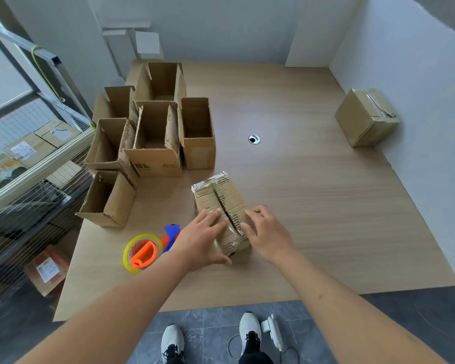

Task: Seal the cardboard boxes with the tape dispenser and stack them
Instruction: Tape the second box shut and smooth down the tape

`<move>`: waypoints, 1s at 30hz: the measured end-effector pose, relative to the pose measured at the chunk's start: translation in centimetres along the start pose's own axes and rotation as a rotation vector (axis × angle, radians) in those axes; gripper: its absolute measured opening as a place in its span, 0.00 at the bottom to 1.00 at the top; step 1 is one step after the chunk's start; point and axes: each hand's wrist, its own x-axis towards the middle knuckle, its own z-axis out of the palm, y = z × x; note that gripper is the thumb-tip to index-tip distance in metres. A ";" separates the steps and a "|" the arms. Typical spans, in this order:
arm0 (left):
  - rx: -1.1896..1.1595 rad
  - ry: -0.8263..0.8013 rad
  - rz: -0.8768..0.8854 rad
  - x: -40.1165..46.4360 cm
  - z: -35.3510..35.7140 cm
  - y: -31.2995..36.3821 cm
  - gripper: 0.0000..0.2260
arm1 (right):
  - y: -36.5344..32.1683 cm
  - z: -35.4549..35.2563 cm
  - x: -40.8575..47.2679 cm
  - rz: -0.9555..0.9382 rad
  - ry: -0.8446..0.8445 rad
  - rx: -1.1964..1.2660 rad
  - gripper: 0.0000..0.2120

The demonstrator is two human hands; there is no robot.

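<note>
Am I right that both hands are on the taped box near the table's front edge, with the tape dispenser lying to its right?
Not quite. The head view shows the tape dispenser lying to the left of the taped box, beside the left hand, not to its right. The rest holds: the left hand and the right hand both rest on that box, near the front edge of the table.
</note>
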 end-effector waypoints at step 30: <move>0.106 -0.016 0.132 0.6 -3.3 -2.3 0.13 | 0.5 0.3 1.1 -0.071 0.120 -0.149 0.28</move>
